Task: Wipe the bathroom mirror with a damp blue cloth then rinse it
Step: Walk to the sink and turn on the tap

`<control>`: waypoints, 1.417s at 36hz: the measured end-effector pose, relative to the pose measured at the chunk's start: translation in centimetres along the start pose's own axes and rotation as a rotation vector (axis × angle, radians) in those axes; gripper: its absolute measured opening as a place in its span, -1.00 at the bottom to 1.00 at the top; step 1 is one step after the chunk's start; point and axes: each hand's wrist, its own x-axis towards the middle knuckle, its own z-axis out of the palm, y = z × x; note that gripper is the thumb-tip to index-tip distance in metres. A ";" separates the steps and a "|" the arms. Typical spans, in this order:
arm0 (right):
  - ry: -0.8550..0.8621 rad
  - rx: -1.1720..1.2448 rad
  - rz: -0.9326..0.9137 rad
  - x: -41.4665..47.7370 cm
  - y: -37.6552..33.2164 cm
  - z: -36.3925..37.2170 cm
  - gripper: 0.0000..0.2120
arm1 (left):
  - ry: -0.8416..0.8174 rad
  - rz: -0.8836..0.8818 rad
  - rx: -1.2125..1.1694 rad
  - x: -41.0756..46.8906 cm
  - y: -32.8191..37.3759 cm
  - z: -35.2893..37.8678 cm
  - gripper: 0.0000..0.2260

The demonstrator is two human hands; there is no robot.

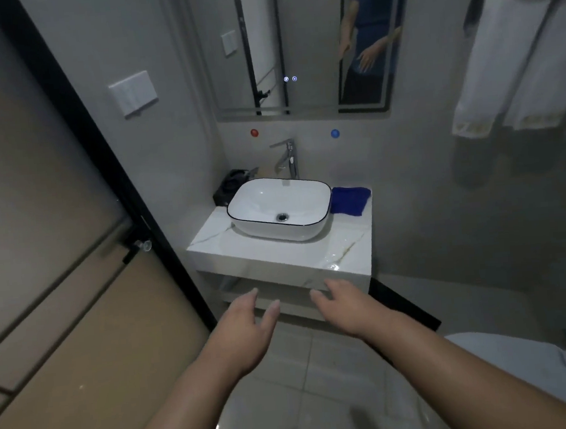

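A folded blue cloth (350,200) lies on the marble counter (278,252), just right of the white basin (279,207). Behind the basin stands a chrome tap (287,158). The mirror (298,43) hangs on the wall above and reflects a person in blue. My left hand (246,329) and my right hand (346,305) are held out in front of the counter's front edge, below it. Both are empty with fingers spread, well short of the cloth.
A black box (230,186) sits on the counter left of the basin. A door with a black frame (108,167) stands at the left. White towels (514,67) hang at the right. A white toilet (537,370) is at the lower right.
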 end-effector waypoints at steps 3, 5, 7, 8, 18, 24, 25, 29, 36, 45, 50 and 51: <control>0.024 0.025 -0.015 3.6 -2.0 -1.5 -0.30 | 0.018 0.020 0.010 3.4 0.3 -1.9 -0.34; 0.022 0.010 -0.026 5.8 -3.4 -2.0 -0.31 | 0.021 0.048 0.007 5.6 0.0 -2.7 -0.40; 0.011 -0.010 -0.027 8.2 -4.7 -2.1 -0.31 | 0.010 0.055 0.010 8.1 -0.8 -3.3 -0.37; 0.004 -0.016 -0.029 9.3 -5.2 -2.1 -0.31 | 0.000 0.057 0.019 9.4 -1.3 -3.6 -0.34; 0.094 0.003 0.074 18.1 -6.6 -4.0 -0.30 | -0.148 0.161 0.085 24.7 -3.6 -6.8 -0.28; 0.142 0.056 0.159 21.5 -7.4 -6.8 -0.42 | -0.209 0.269 0.092 31.7 0.1 -7.3 -0.30; 0.151 0.061 0.168 22.3 -7.4 -7.3 -0.44 | -0.221 0.277 0.084 32.8 0.7 -7.3 -0.30; 0.183 0.116 0.173 26.0 -7.0 -8.8 -0.38 | -0.255 0.294 0.048 36.5 2.5 -6.6 -0.31; 0.157 0.099 0.194 34.0 -6.1 -11.6 -0.38 | -0.292 0.255 0.044 43.5 3.5 -5.6 -0.31; 0.063 0.110 0.109 47.5 -7.3 -14.5 -0.36 | -0.226 0.087 0.111 52.9 2.9 -8.4 -0.28; -0.018 0.097 0.039 52.7 -9.0 -15.7 -0.37 | -0.223 -0.001 0.073 56.1 2.4 -9.5 -0.31; -0.023 0.093 0.034 53.5 -9.3 -15.8 -0.37 | -0.230 -0.017 0.066 56.7 2.2 -9.6 -0.31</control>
